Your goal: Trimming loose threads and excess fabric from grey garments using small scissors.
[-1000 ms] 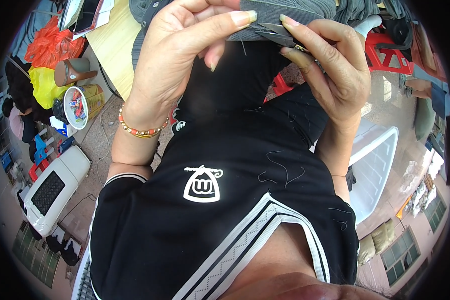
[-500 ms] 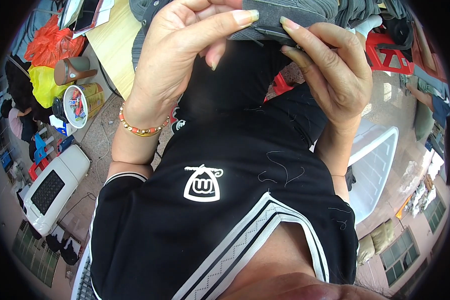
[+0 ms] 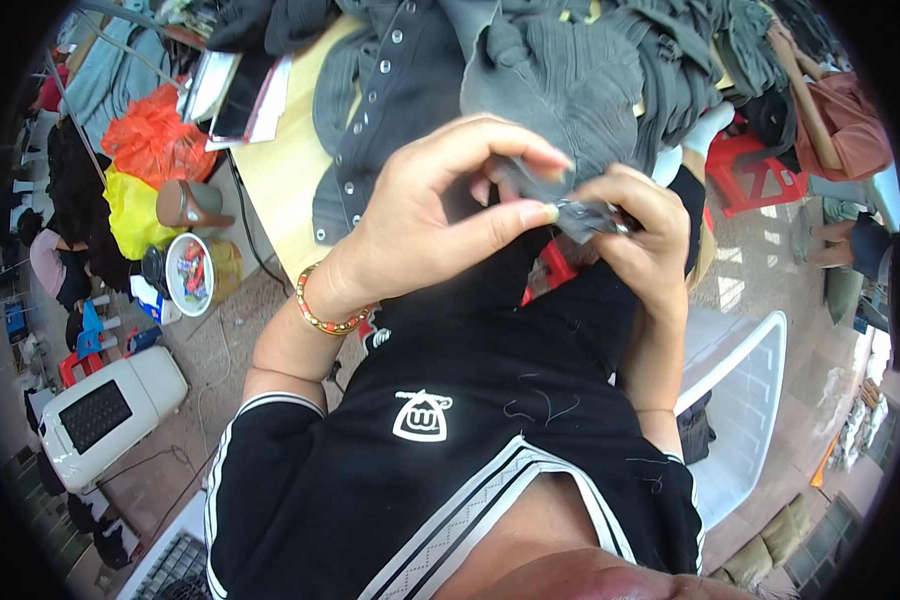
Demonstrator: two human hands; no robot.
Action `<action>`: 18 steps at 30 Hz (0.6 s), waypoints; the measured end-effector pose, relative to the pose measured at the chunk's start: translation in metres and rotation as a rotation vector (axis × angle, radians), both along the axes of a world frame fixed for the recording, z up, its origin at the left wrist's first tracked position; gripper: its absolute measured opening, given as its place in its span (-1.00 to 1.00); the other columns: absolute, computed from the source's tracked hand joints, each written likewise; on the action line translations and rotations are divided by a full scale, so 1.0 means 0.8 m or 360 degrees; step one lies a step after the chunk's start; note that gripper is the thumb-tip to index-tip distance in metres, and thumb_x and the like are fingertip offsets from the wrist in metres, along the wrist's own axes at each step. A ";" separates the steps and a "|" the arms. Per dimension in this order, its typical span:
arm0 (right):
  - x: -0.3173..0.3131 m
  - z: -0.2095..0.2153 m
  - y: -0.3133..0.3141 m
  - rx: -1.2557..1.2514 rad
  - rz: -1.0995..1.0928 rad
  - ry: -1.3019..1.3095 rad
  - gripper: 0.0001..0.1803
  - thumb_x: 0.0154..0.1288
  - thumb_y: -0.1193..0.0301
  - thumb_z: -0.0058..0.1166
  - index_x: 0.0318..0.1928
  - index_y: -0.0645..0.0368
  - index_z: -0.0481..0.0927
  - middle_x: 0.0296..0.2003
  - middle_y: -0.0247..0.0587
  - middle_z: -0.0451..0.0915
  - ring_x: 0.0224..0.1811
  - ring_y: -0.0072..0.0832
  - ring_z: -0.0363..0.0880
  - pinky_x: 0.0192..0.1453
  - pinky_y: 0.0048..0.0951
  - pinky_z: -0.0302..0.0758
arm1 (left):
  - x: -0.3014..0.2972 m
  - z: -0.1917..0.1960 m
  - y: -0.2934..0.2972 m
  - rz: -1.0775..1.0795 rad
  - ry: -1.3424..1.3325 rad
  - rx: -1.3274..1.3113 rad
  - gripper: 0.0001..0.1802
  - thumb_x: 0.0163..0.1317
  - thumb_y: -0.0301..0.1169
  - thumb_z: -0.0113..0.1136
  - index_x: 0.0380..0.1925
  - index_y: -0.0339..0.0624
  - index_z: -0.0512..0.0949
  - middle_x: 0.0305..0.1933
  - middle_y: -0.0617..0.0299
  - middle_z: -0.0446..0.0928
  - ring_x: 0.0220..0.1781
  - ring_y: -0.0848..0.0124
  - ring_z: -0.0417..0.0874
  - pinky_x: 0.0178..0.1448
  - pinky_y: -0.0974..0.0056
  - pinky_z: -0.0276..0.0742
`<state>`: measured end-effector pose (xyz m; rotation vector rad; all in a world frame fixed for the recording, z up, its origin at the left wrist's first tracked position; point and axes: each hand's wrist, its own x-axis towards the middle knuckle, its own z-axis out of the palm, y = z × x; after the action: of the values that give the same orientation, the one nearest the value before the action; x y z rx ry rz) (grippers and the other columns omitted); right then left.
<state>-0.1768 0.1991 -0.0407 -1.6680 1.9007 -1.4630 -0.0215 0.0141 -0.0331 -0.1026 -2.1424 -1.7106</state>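
My left hand (image 3: 440,215) and my right hand (image 3: 638,240) meet in front of my chest, both pinching a fold of grey ribbed garment (image 3: 560,95) that hangs down from the wooden table (image 3: 280,175). The left thumb and fingers pinch the cloth's edge. My right hand also grips a small dark metal tool (image 3: 595,215) against the fabric; what kind of tool it is I cannot tell. A beaded bracelet (image 3: 325,315) circles my left wrist. I wear a black shirt with white stripes.
A pile of grey garments (image 3: 450,50) with snap buttons covers the table. A white plastic crate (image 3: 740,400) stands at my right. At left are orange and yellow bags (image 3: 145,165), a round tin (image 3: 188,272) and a white appliance (image 3: 100,420). A red stool (image 3: 755,170) sits behind.
My hands have dropped lower in view and drawn together on the grey cloth. The table and its garment pile have come into sight above them.
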 end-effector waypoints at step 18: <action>-0.059 0.024 0.138 -0.1207 -0.1170 -0.0635 -0.87 0.36 0.51 0.21 -0.10 0.20 0.61 -0.26 -0.31 0.67 -0.64 -0.81 0.42 -0.69 -0.77 0.21 | -0.178 0.080 0.007 0.0310 0.0708 -0.0787 -0.80 0.29 -0.59 0.03 -0.16 -0.39 0.60 -0.25 0.20 0.65 -0.20 0.45 0.64 -0.07 0.35 0.53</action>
<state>-0.2242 0.3093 -0.0214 -0.7007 1.9130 -2.8057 -0.1641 0.0193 0.0306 -0.3604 -2.0936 -0.9160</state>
